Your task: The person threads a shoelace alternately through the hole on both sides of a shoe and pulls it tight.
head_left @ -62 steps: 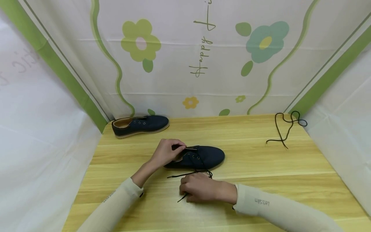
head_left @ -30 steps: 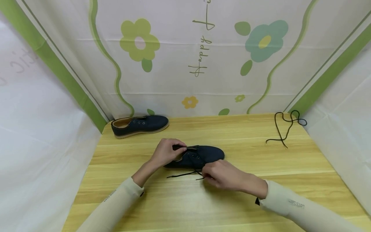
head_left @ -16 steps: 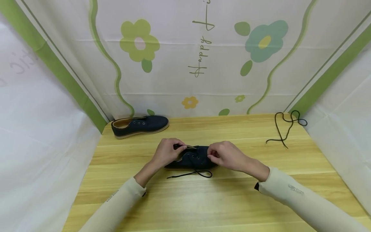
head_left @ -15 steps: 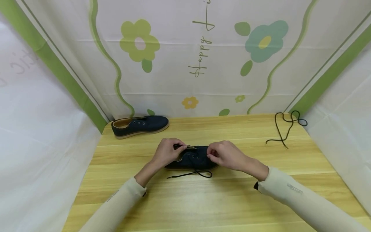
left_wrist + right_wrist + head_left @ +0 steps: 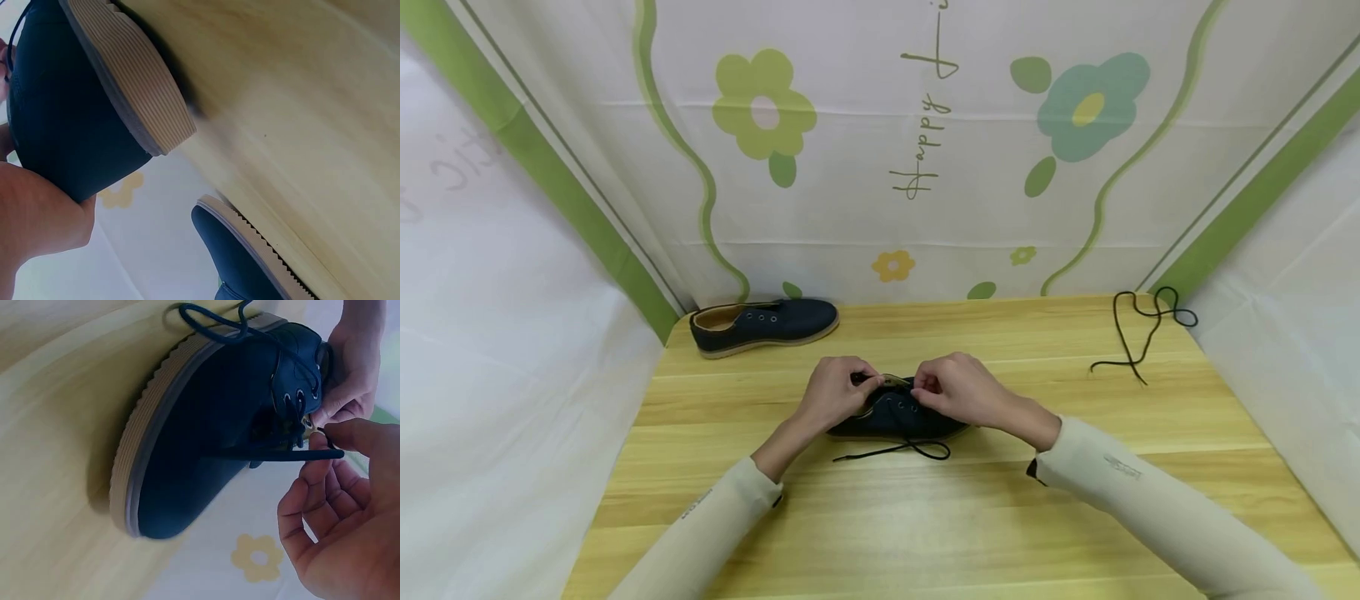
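A dark navy shoe [image 5: 872,423] with a tan ribbed sole sits mid-table, toe to the right. My left hand [image 5: 833,393] pinches its far eyelet flap between thumb and fingers, turning the pale lining up. At that flap, my right hand [image 5: 964,390] pinches a dark shoelace [image 5: 306,455] between thumb and forefinger, right at an eyelet [image 5: 307,422] in the right wrist view. The lace's other end trails over the near side in a loop on the table. In the left wrist view, the heel [image 5: 69,112] blocks sight of the left fingertips.
A matching shoe [image 5: 797,321], without a lace, stands at the back left, against the printed curtain [image 5: 850,208]. Another black shoelace [image 5: 1123,337] lies tangled at the back right of the wooden table [image 5: 1037,533].
My right hand has gone from the table before the shoe, over its toe, then left to the far eyelets, carrying a lace end. My left hand stays at the flap, now turned up more.
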A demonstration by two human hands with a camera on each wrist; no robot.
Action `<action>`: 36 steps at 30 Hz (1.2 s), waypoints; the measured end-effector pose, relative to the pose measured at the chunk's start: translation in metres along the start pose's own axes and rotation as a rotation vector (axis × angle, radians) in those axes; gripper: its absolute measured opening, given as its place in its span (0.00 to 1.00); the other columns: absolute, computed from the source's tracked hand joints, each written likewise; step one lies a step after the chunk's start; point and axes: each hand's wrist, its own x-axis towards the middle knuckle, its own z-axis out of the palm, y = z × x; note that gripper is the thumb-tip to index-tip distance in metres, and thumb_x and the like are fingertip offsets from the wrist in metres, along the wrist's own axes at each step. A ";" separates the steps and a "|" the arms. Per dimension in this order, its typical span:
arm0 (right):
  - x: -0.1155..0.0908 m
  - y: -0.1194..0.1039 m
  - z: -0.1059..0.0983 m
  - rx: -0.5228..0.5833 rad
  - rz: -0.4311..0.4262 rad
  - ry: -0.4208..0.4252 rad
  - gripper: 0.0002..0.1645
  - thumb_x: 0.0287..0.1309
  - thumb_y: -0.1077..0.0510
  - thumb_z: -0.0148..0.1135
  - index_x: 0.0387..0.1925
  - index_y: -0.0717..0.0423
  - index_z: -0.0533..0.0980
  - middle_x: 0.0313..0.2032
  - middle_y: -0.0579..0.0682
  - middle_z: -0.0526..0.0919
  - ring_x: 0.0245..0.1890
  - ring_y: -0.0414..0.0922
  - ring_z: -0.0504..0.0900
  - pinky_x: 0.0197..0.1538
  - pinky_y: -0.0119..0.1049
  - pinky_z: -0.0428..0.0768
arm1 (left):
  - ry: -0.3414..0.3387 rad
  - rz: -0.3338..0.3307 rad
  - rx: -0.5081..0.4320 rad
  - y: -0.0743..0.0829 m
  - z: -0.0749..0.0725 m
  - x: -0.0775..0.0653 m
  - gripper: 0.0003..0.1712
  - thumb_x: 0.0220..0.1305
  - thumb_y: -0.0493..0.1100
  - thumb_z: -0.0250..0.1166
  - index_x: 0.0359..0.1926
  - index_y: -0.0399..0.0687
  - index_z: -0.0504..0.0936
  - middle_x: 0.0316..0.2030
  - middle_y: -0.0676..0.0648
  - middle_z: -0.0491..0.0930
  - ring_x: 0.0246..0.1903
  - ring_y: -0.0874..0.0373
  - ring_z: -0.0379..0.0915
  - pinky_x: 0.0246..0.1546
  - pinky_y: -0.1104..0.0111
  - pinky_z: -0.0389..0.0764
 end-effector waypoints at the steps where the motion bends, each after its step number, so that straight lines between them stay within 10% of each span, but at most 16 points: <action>1: 0.002 -0.001 0.001 0.015 0.012 -0.004 0.06 0.66 0.59 0.72 0.31 0.50 0.85 0.23 0.36 0.83 0.22 0.28 0.76 0.30 0.28 0.78 | 0.000 0.003 0.001 0.000 0.000 0.000 0.05 0.68 0.43 0.75 0.33 0.54 0.94 0.34 0.55 0.90 0.28 0.64 0.80 0.31 0.68 0.76; 36: 0.018 -0.001 0.033 -0.090 0.073 0.211 0.12 0.58 0.56 0.79 0.24 0.48 0.81 0.20 0.38 0.80 0.18 0.31 0.72 0.23 0.29 0.73 | 0.014 0.070 -0.029 -0.007 0.000 -0.006 0.03 0.67 0.43 0.76 0.36 0.50 0.94 0.34 0.54 0.90 0.35 0.61 0.86 0.38 0.65 0.85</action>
